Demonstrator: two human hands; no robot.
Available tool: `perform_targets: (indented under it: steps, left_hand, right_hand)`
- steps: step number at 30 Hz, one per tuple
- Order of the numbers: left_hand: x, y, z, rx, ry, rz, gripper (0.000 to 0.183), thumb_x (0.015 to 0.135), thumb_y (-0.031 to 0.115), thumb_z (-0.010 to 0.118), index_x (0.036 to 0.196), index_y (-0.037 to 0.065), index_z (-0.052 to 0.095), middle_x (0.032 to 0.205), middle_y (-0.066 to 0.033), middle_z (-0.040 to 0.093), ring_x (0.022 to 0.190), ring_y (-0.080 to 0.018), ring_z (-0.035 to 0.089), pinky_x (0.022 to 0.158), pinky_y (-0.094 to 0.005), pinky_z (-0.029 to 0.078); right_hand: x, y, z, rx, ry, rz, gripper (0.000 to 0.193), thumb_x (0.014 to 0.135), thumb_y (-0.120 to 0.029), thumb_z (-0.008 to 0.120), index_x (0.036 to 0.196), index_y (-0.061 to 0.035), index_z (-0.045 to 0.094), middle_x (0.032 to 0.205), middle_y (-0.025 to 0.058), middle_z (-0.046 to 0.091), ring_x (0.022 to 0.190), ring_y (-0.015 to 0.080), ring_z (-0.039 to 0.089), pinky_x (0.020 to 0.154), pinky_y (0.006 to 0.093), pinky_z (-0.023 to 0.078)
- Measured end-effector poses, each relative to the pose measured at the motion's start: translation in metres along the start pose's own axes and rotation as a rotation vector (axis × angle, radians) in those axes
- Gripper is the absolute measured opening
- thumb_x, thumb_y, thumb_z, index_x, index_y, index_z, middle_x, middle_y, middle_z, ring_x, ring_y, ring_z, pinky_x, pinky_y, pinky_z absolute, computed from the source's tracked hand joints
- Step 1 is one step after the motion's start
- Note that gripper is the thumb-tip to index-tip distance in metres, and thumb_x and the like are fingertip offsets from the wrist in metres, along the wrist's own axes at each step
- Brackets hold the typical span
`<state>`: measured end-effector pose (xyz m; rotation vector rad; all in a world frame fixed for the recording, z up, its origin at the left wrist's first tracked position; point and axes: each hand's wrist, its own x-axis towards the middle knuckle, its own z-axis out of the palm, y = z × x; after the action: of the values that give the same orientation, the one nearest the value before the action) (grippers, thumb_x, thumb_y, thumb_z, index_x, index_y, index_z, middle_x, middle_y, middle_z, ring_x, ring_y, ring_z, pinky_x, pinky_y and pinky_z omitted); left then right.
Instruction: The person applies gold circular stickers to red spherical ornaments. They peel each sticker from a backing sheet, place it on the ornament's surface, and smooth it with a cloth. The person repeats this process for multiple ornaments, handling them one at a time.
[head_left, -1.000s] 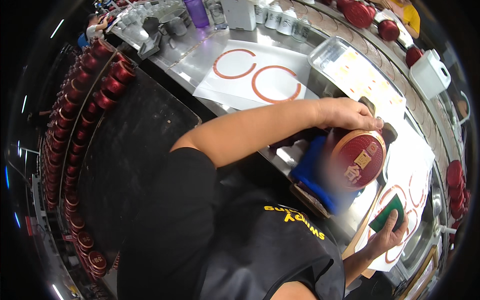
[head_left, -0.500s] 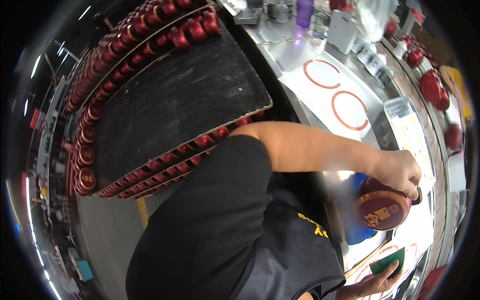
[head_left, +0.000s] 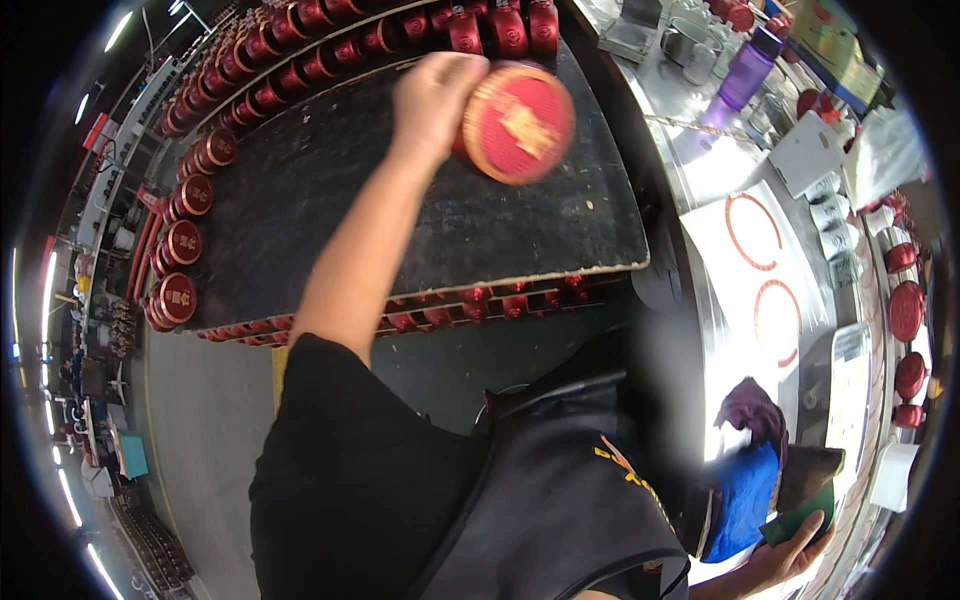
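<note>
My left hand [head_left: 432, 98] grips a round red jar with a gold-patterned lid [head_left: 515, 122], held out over a black tray board [head_left: 330, 210] to my left. Rows of similar red jars [head_left: 180, 240] line the far and left edges of that board. My right hand [head_left: 790, 553] is low at the lower right and holds a green card-like object [head_left: 797, 522] next to a blue cloth [head_left: 745, 500] at the edge of the metal worktable [head_left: 705, 190].
On the worktable lie a white sheet with two red rings [head_left: 765, 280], a purple bottle [head_left: 745, 75], white containers [head_left: 810, 150] and more red lids [head_left: 905, 310]. A lower layer of red jars [head_left: 470, 300] shows under the black board. Green floor [head_left: 200, 420] lies below.
My left hand has swung the red jar from the worktable at the right over to the black board at the left. The view turned with it. My right hand stays on the green object.
</note>
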<state>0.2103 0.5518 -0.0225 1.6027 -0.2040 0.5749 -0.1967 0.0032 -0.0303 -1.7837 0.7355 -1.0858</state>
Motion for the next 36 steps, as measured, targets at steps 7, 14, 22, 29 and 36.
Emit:
perform_targets:
  steps: [7,14,22,29,36]
  left_hand:
    - [0.184,-0.119,-0.117,0.955,0.38,0.011,0.047,0.092,0.05,0.069,0.109,0.006,0.077,0.105,-0.021,0.076,0.104,-0.0404,0.071,0.094,-0.0465,0.053]
    - [0.262,-0.205,-0.1,1.263,0.373,-0.158,0.053,0.092,0.061,0.061,0.109,0.014,0.078,0.115,-0.0169,0.075,0.11,-0.0395,0.07,0.095,-0.0507,0.055]
    - [0.302,-0.255,-0.122,1.322,0.217,-0.13,0.067,0.095,0.064,0.051,0.116,0.005,0.074,0.119,-0.0214,0.071,0.11,-0.0446,0.066,0.094,-0.0535,0.052]
    - [0.303,-0.276,-0.135,1.229,0.343,-0.075,0.06,0.096,0.045,0.063,0.097,-0.015,0.073,0.103,-0.0356,0.071,0.099,-0.0498,0.069,0.091,-0.053,0.055]
    - [0.312,-0.263,-0.175,1.406,0.388,0.037,0.072,0.102,0.06,0.049,0.143,0.001,0.056,0.14,-0.0239,0.062,0.128,-0.0423,0.059,0.107,-0.0503,0.046]
  right_hand:
    - [0.003,-0.022,0.068,-0.117,-0.179,-0.092,0.037,0.108,-0.025,0.057,0.139,-0.0046,0.06,0.132,0.0118,0.066,0.117,0.0195,0.063,0.096,0.0315,0.053]
    - [0.009,-0.017,0.064,-0.359,-0.081,-0.247,0.028,0.11,-0.01,0.047,0.133,-0.0001,0.06,0.152,0.0182,0.051,0.131,0.0277,0.058,0.097,0.0387,0.057]
    - [0.072,0.004,0.052,-0.374,-0.108,-0.253,0.025,0.105,0.0,0.049,0.126,-0.0023,0.064,0.155,0.0166,0.047,0.121,0.0236,0.063,0.09,0.03,0.056]
    - [0.252,0.031,0.097,-0.644,-0.127,-0.167,0.03,0.107,-0.025,0.059,0.133,-0.0134,0.066,0.132,0.004,0.064,0.11,0.013,0.062,0.08,0.0287,0.054]
    - [0.475,0.102,0.204,-0.848,-0.12,-0.065,0.057,0.095,-0.045,0.066,0.135,-0.0052,0.062,0.116,0.0163,0.072,0.093,0.0288,0.071,0.074,0.0415,0.057]
